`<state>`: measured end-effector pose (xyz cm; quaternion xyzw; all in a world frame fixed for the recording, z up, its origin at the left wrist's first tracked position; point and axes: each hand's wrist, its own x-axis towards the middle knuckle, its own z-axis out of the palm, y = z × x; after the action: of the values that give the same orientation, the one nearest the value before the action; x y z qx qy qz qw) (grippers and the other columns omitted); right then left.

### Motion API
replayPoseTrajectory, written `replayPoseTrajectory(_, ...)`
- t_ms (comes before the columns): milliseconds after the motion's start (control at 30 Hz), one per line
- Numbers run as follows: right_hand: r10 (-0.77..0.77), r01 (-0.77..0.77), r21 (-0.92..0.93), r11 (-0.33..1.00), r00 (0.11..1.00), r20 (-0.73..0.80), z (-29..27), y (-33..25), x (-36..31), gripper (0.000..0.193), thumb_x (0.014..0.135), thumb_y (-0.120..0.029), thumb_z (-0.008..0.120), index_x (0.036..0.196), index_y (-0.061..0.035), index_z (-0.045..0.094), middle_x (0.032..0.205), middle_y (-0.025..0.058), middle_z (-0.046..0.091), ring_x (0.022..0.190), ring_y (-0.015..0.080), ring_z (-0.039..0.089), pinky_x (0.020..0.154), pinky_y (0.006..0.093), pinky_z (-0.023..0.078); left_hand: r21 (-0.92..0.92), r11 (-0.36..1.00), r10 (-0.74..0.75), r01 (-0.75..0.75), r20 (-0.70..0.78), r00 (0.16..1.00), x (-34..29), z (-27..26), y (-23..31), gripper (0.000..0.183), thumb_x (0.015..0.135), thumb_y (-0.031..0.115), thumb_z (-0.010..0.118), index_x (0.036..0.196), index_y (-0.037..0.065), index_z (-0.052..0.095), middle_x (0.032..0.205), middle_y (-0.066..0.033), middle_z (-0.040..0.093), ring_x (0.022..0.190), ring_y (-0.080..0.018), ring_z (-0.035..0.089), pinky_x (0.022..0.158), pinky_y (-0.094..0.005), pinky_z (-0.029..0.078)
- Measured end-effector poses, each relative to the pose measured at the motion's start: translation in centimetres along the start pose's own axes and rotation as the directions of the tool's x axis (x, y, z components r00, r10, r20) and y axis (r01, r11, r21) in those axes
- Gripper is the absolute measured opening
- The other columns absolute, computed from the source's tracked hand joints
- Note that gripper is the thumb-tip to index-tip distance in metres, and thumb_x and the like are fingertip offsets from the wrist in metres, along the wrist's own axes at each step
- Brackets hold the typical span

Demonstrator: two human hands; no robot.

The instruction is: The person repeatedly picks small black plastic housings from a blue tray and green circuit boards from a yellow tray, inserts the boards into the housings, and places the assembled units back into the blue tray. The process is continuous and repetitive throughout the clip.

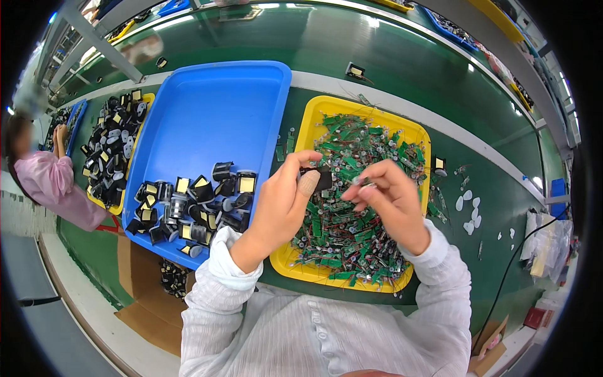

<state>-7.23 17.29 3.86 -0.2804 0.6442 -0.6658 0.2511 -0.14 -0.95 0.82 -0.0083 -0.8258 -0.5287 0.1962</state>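
My left hand (282,198) pinches a small black plastic part (323,178) between thumb and fingers, with a tan wrap on the thumb. My right hand (394,204) is closed in a pinch just to the right, its fingertips on something tiny and pale that I cannot make out. The two hands are apart, above a yellow tray (312,129) heaped with green circuit boards (352,248) that carry thin wires and small round pieces. Left of it lies a blue tray (207,113), its near end holding black parts (202,193) with cream pads and grey discs.
A second yellow tray (149,103) of black and grey parts stands at far left, by a person in pink (59,182). White flat pieces (472,213) and a cable (502,286) lie at right. Below the blue tray is a cardboard box (147,314). A black part (355,70) sits beyond.
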Motion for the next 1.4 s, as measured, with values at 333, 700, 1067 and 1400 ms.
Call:
replayPoseTrajectory(333,-0.098,0.098,0.266,0.959,0.995,-0.014,1.5,3.0,0.3,0.008,0.088,-0.007,0.051,0.092,0.0004,0.050,0.090,0.0063,0.055,0.077,0.0100,0.055,0.064,0.0234,0.049,-0.384,0.881,-0.193,0.276,0.240,0.951,-0.6,0.8,1.9,0.037,0.082,0.011,0.059,0.114,-0.002,0.046,0.103,-0.0132,0.060,0.086,-0.0149,0.060,0.069,-0.0262,0.047)
replayPoseTrajectory(700,-0.467,0.398,-0.370,0.840,0.876,-0.119,1.2,2.7,0.0,0.009,0.071,-0.002,0.066,0.077,-0.0022,0.059,0.068,0.0080,0.057,0.059,0.0200,0.055,0.053,0.0279,0.043,-0.406,0.909,-0.069,0.098,0.085,0.994,-1.1,1.5,1.3,0.031,0.073,0.008,0.070,0.100,0.000,0.058,0.109,-0.0131,0.057,0.094,-0.0185,0.058,0.074,-0.0277,0.049)
replayPoseTrajectory(1067,-0.597,0.488,-0.510,0.708,0.800,-0.063,1.1,2.3,0.1,0.016,0.063,0.002,0.070,0.074,-0.0027,0.060,0.066,0.0074,0.057,0.054,0.0210,0.053,0.048,0.0286,0.041,-0.299,0.954,-0.020,0.030,0.038,0.999,-1.1,1.4,1.9,0.031,0.072,0.010,0.071,0.098,-0.001,0.059,0.103,-0.0120,0.058,0.092,-0.0191,0.058,0.073,-0.0283,0.049)
replayPoseTrajectory(1400,-0.691,0.535,-0.626,0.567,0.723,-0.010,1.3,2.5,0.3,0.018,0.060,0.003,0.071,0.075,-0.0012,0.061,0.065,0.0063,0.055,0.055,0.0199,0.053,0.046,0.0279,0.042,-0.308,0.950,-0.035,0.045,0.037,0.999,-1.2,1.4,1.8,0.030,0.073,0.010,0.069,0.099,0.000,0.058,0.103,-0.0124,0.058,0.093,-0.0200,0.058,0.075,-0.0293,0.049)
